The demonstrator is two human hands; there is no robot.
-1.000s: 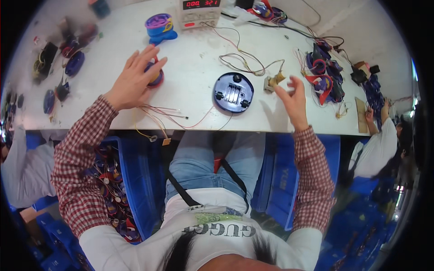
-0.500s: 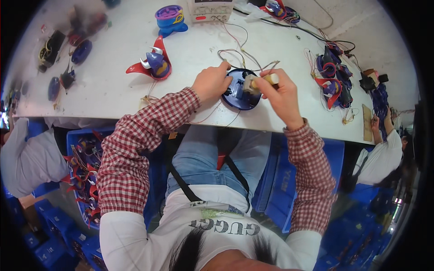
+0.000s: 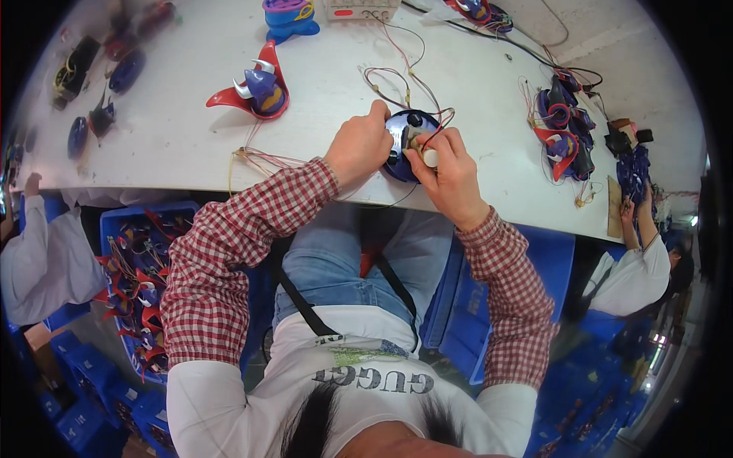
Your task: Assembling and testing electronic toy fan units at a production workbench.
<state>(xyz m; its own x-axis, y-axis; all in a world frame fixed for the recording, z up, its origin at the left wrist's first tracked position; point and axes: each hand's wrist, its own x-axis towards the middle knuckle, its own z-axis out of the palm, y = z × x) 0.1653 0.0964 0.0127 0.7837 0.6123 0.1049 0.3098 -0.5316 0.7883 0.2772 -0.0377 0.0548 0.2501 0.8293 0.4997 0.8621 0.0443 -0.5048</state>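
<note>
A dark blue round shell [image 3: 397, 169] lies open side up on the table, black fittings and a shiny inner face showing. My left hand [image 3: 360, 145] is closed on its left rim, fingers partly hidden. Over the shell's right half, my right hand [image 3: 452, 175] pinches a small part with a cream cylindrical end [image 3: 431, 158]; its other end is mostly covered by my fingers. Thin wires [image 3: 411, 74] loop on the table behind the shell, one running beside my right fingers. Left of my hands sits a purple horned figure on red wings [image 3: 263, 90], trailing wires.
A blue toy tub [image 3: 290, 29] and a white powered box [image 3: 360, 11] stand at the back. Wired figures pile up at right [image 3: 563, 137]. Blue crates flank my legs, the left one [image 3: 111, 223] full of figures. Other people sit at both sides.
My right hand has moved left and slightly down with the cream-ended part, turning it upright over the shell. My left hand stays at the rim. The whole view has shifted a little.
</note>
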